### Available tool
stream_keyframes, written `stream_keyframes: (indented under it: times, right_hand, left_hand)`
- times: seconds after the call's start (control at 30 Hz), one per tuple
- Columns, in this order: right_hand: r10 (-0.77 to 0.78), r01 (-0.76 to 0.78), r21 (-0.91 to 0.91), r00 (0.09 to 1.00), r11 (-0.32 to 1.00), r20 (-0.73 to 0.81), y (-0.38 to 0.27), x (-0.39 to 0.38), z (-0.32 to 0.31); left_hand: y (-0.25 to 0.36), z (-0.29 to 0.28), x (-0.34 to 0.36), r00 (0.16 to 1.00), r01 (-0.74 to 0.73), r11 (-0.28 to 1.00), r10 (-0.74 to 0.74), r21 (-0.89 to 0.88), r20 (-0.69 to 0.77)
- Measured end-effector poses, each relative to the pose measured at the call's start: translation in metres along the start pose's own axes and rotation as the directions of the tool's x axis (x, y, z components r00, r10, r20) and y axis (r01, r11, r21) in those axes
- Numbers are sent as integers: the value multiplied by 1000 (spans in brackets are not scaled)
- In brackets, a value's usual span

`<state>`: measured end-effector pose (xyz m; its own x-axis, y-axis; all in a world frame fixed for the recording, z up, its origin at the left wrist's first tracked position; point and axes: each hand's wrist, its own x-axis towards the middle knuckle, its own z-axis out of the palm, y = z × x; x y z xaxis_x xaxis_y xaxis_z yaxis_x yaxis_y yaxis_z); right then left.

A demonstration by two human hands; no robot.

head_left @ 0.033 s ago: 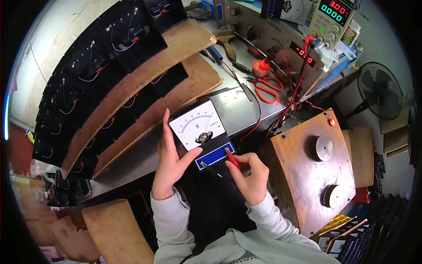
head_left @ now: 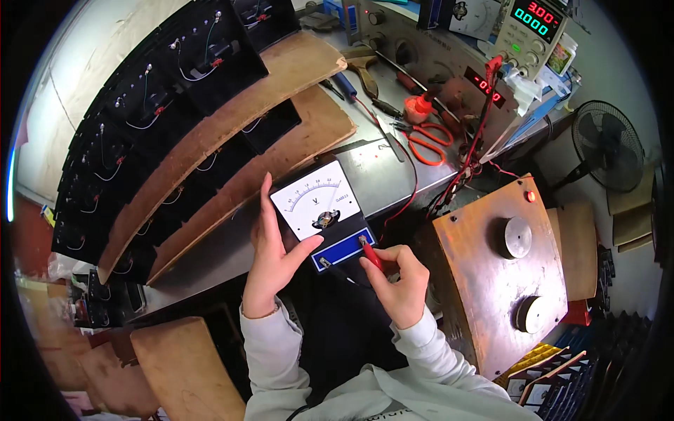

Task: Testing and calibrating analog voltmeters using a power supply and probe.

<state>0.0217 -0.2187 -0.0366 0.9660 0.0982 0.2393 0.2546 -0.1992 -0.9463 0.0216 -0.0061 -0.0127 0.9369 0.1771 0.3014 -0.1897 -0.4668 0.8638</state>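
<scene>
Left hand grips the square analog meter by its side, holding it just above the near edge of the grey metal bench. Right hand pinches a red probe onto the meter's blue terminal strip. Behind: red scissors, black meter housings on wooden boards, a power supply; a fan stands far right.
</scene>
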Motion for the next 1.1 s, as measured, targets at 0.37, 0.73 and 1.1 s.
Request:
stream_keyframes:
  times: [0.37,0.73,1.1]
  right_hand:
    - [-53,52,-69,998,996,-17,7,-8,-9]
    - [-209,229,-155,969,961,134,2,25,-24]
    - [-150,158,-226,987,961,52,6,11,-13]
  left_hand:
    - [-4,11,-17,995,15,1000,-12,20,-101]
    - [-3,5,-3,986,-10,990,33,140,-162]
    - [-3,6,-13,990,1,994,15,113,-142]
